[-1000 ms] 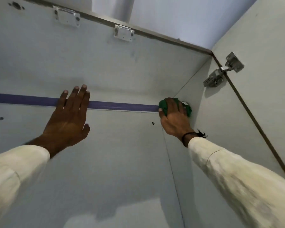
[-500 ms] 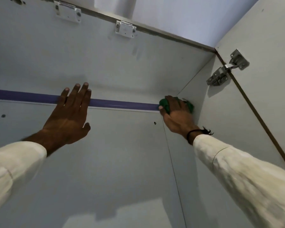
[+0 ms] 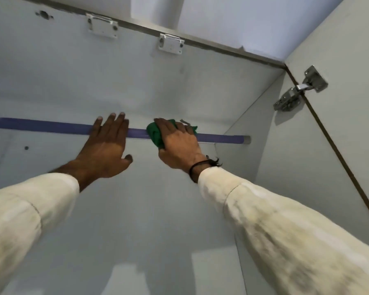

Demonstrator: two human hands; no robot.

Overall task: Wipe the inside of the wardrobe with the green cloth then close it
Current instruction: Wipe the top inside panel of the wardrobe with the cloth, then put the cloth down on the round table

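I look up into the pale grey wardrobe (image 3: 136, 86). A purple hanging rail (image 3: 41, 125) runs across it from the left edge to the right side wall. My right hand (image 3: 179, 143) presses the bunched green cloth (image 3: 156, 135) against the rail near its middle. The cloth shows at the fingers' left and a bit at their right; the rest is hidden under the hand. My left hand (image 3: 107, 150) lies flat with fingers spread, over the rail just left of the cloth, holding nothing.
Two white catch plates (image 3: 103, 26) (image 3: 171, 44) are fixed under the top front edge. A metal hinge (image 3: 296, 92) joins the right side wall to the open door (image 3: 349, 103). A small hole (image 3: 26, 148) marks the back panel at left.
My right hand has slid the green cloth leftward along the rail, away from the right corner, which now shows the rail's end. My left hand has stayed on the rail.
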